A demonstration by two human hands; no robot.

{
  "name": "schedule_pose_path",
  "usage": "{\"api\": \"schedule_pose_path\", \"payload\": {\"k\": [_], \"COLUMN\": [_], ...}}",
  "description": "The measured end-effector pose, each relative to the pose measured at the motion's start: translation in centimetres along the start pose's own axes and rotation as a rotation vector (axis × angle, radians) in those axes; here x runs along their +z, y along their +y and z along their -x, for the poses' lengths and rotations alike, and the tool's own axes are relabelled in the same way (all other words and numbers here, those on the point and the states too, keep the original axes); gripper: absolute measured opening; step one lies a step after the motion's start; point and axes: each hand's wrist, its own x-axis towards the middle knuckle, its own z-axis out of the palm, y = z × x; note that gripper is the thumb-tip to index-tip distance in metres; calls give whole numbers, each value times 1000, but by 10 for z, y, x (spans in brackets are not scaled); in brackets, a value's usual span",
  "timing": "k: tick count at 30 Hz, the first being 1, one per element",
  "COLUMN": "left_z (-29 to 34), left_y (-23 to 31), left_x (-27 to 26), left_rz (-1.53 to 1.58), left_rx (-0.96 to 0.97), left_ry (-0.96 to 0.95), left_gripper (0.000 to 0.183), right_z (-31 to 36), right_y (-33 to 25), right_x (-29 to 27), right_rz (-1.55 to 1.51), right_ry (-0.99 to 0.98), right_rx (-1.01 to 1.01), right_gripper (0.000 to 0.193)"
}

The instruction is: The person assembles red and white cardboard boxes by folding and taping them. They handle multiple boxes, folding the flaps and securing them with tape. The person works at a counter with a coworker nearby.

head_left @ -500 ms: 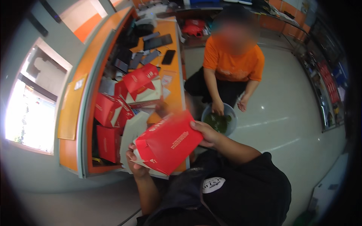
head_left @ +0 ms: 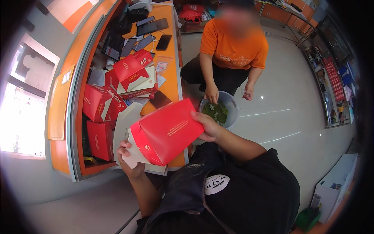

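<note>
Okay, red box (head_left: 167, 132): in both hands over the desk's (head_left: 175, 80) near end
Left hand (head_left: 131, 160): fingers closed on its white flap (head_left: 137, 151)
Right hand (head_left: 207, 126): fingers clamp its right end
Progress: body looks formed; left end's unclosed, probably what remains
Count: one held, at least four piled boxes (head_left: 94, 102) far left

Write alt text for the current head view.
A person's left hand and right hand hold a red box with a pale flap. At left, red boxes and phones crowd an orange counter; beyond, a co-worker has one hand at a bucket of leaves.
</note>
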Motion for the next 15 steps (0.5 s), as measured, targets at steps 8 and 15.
{"api": "schedule_pose_path", "payload": {"k": [8, 15], "left_z": [-10, -15], "left_y": [10, 22], "left_x": [21, 66], "left_rz": [-408, -686], "left_rx": [-73, -77], "left_ry": [103, 7], "left_gripper": [45, 91], "right_z": [-1, -5], "right_y": [-11, -14], "right_x": [13, 9], "right_rz": [131, 157], "right_ry": [-59, -27], "right_rx": [-95, -110], "right_gripper": [60, 54]}}
